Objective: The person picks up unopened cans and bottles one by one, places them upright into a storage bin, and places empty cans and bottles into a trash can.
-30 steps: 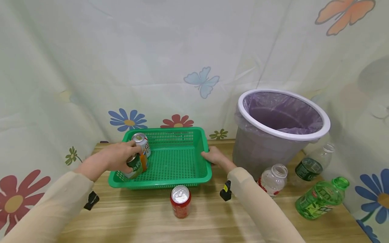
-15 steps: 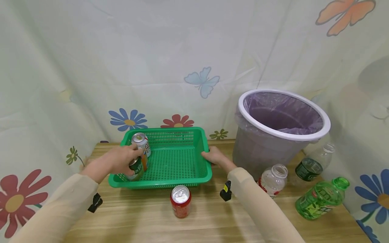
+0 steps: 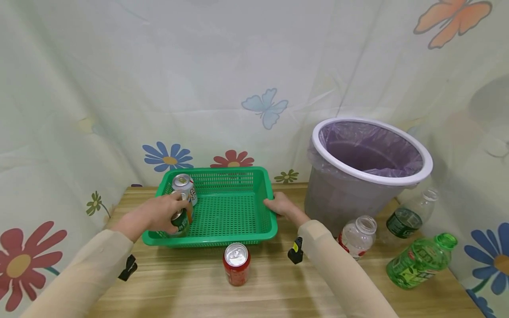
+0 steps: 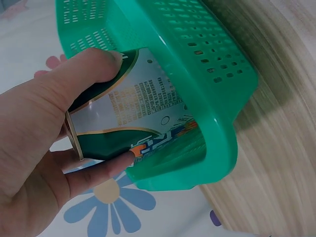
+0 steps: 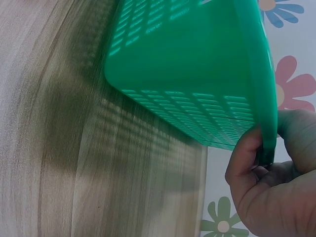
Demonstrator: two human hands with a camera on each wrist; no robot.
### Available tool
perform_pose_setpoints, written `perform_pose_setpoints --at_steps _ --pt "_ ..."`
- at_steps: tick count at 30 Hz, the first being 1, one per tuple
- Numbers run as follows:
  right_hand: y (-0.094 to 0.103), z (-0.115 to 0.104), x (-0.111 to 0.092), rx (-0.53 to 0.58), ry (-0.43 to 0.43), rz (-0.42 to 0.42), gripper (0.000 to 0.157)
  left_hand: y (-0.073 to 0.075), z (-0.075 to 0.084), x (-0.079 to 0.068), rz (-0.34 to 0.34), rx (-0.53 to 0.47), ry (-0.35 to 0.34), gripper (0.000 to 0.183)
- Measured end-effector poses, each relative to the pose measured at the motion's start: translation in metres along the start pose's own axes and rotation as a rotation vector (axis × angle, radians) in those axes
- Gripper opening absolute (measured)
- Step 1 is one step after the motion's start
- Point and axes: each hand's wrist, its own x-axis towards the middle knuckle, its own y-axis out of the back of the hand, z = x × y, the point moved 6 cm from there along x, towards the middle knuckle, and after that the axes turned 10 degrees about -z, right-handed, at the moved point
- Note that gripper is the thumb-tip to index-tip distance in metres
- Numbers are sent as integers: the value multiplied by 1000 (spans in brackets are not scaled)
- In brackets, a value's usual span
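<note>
My left hand (image 3: 161, 213) grips a green can (image 4: 118, 106) with a white, printed panel, thumb on one side and fingers on the other. The can stands inside the left end of a green plastic basket (image 3: 226, 240). Beside it in the basket are a silver-white can (image 3: 187, 185) and an orange-marked can (image 3: 190, 212), mostly hidden behind my fingers. At the basket's right end, my right hand (image 3: 281, 204) pinches the rim; the right wrist view shows thumb and curled fingers around that edge. A red can (image 3: 237, 265) stands on the table in front of the basket.
A grey bin (image 3: 342, 198) with a white rim and purple liner stands to the right. Near it are a clear bottle with red marks (image 3: 355, 238), a clear bottle with a dark green label (image 3: 405, 221), and a green bottle (image 3: 417, 260). A patterned curtain hangs behind.
My left hand has shifted slightly right with the green can, bringing it nearer the orange-marked one. The right hand stays on the basket rim.
</note>
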Motion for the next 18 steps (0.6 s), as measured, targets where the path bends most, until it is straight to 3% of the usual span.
perform_pose_setpoints --at_steps 18 --pt "0 1 0 12 -8 12 33 -13 -7 3 16 12 -9 42"
